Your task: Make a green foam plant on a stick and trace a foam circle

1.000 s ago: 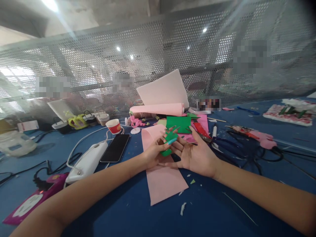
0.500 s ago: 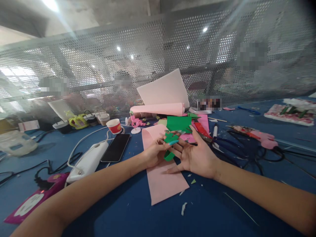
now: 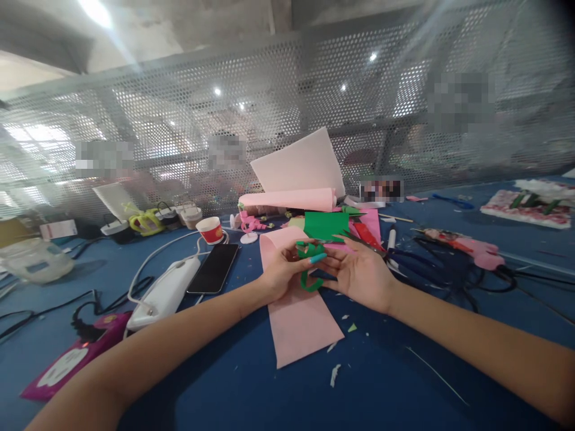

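Observation:
A curled strip of green craft paper or foam (image 3: 309, 281) hangs between my hands above a pink sheet (image 3: 299, 329). My left hand (image 3: 284, 272) pinches the strip's upper part with thumb and fingers. Palm turned up, my right hand (image 3: 363, 274) reaches in from the right. Its fingers are stretched toward the strip and its thumb stands apart; their tips come close to the left fingers, and whether they touch the strip is hard to tell. A flat green sheet (image 3: 326, 225) lies just beyond the hands.
Left of the hands are a black phone (image 3: 214, 269), a white power strip (image 3: 164, 293) and a paper cup (image 3: 210, 230). To the right lie dark-handled pliers (image 3: 415, 266) and a pink glue gun (image 3: 476, 250) with cords. A pink roll (image 3: 287, 199) stretches across behind. Scraps dot the blue table.
My right hand's fingers have drawn in toward the left hand and look less spread. The green strip has turned and now shows as an open curl. My left hand keeps its pinch.

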### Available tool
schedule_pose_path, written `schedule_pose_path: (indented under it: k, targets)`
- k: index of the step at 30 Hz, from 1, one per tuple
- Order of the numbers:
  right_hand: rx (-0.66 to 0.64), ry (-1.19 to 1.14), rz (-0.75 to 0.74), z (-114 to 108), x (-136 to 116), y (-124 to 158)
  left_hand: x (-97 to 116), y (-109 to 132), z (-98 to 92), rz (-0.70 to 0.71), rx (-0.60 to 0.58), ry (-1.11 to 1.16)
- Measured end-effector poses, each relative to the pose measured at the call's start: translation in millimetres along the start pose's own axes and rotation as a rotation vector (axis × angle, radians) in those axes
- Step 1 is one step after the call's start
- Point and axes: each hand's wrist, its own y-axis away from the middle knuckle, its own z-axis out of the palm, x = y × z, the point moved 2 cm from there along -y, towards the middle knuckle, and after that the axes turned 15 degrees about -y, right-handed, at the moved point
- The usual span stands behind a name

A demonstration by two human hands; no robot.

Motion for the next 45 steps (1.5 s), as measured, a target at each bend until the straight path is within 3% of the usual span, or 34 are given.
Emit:
schedule_pose_path:
  k: [4, 7, 10, 14, 18, 23, 29, 33, 37, 45]
  targets:
    - [0.064, 0.294, -0.268, -8, -4, -4, -1, -3, -2.8, -0.002, 0.048, 0.058]
    - [0.124, 0.643, -0.610, -11, -6, -2, -1, -5, -4.5, -0.023, 0.073, 0.128]
    - [0.068, 1.057, -0.891, -7, -6, 4, -1, -6, -5.2, -0.047, 0.062, 0.101]
    - [0.001, 1.490, -1.043, -2, -5, 8, -1, -5, -3.0, -0.056, -0.014, 0.026]
    - [0.026, 1.669, -1.197, -4, -7, 10, 0, -2, 0.1, -0.073, -0.073, -0.028]
    - [0.008, 1.751, -1.221, -5, -9, 12, -1, 1, 3.2, -0.091, -0.148, -0.035]
    - [0.162, 1.520, -1.144, -5, -13, 11, 0, 4, 2.3, -0.022, -0.229, -0.025]
    - [0.251, 1.310, -1.059, -9, -15, 7, 0, 3, -0.3, 0.019, -0.288, -0.143]
    - [0.239, 1.283, -1.054, -9, -12, 7, -3, -1, -2.5, 0.028, -0.277, -0.217]
    - [0.135, 1.485, -1.159, -3, -7, 13, -2, -1, 1.8, 0.014, -0.203, -0.177]
